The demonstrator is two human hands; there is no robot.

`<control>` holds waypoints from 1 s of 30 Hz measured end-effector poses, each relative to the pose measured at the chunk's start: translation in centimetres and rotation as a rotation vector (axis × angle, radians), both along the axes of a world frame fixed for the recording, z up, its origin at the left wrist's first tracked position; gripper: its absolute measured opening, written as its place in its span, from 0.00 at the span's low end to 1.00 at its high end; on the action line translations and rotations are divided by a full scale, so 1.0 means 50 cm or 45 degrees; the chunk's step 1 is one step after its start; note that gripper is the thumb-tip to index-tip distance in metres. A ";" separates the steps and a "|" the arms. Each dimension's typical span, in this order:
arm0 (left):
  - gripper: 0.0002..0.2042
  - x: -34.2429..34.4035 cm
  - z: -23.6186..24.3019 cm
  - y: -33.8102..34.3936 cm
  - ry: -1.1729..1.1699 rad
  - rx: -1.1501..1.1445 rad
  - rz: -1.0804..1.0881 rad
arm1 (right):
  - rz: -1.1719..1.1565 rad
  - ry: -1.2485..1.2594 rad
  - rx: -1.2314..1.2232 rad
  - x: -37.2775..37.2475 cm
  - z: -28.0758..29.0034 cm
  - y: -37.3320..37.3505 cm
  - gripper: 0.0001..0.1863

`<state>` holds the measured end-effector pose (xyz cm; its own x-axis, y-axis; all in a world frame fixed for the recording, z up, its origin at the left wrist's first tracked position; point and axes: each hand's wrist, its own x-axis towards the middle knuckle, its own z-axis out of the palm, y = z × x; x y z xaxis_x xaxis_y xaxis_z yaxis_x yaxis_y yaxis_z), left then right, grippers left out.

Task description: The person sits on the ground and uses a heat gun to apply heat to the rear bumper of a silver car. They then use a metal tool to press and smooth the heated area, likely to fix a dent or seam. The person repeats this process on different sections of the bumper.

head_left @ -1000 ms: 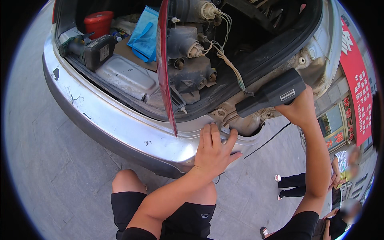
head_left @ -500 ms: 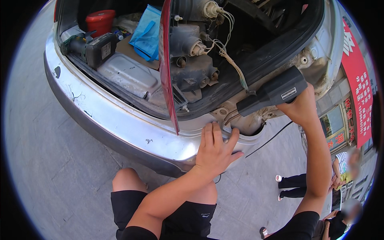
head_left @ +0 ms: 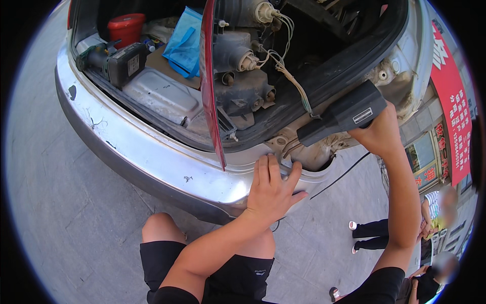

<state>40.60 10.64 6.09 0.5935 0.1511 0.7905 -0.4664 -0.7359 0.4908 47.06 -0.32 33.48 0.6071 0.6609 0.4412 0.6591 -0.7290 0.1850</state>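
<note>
My right hand [head_left: 378, 130] is closed round a black corded power tool [head_left: 349, 112] with a tapered nose and metal prongs [head_left: 291, 148] at its tip. The prongs point down to the left, at the bumper corner just beyond my left fingertips; whether they touch the metal I cannot tell. My left hand [head_left: 273, 185] holds nothing. Its fingers are spread and rest on the corner of the silver bumper [head_left: 217, 185]. Beyond it stands a detached tail light [head_left: 238, 66], its red lens edge turned to the left and its wires running toward the body opening.
In the open trunk lie a cordless power tool [head_left: 119, 63], a red bucket [head_left: 126, 29] and a blue bag [head_left: 185, 50]. A black cord [head_left: 341, 175] hangs below the tool. Two people [head_left: 430, 213] are at the right, near a red banner [head_left: 450, 106]. Grey paving [head_left: 91, 218] lies below.
</note>
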 end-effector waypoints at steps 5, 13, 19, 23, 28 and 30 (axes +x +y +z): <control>0.38 0.001 -0.001 0.001 0.001 0.005 0.003 | -0.020 0.007 0.002 -0.002 0.001 0.003 0.19; 0.38 0.000 -0.001 0.001 -0.004 0.004 0.011 | -0.039 0.007 0.005 -0.003 0.001 0.004 0.18; 0.38 0.001 -0.001 0.001 -0.022 -0.005 -0.003 | -0.066 0.003 0.004 -0.006 0.000 0.005 0.18; 0.38 0.001 -0.001 0.002 -0.016 -0.002 -0.007 | -0.088 0.016 0.012 -0.010 0.001 0.008 0.18; 0.38 0.000 0.001 0.003 -0.008 0.002 0.001 | -0.094 0.012 0.009 -0.010 -0.001 0.009 0.19; 0.38 0.001 0.000 0.003 -0.010 0.004 0.003 | -0.098 0.016 0.004 -0.010 0.001 0.009 0.19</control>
<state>40.63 10.81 6.11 0.5869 0.1498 0.7957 -0.4688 -0.7384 0.4847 46.55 0.12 33.52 0.6615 0.6108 0.4351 0.6033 -0.7780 0.1751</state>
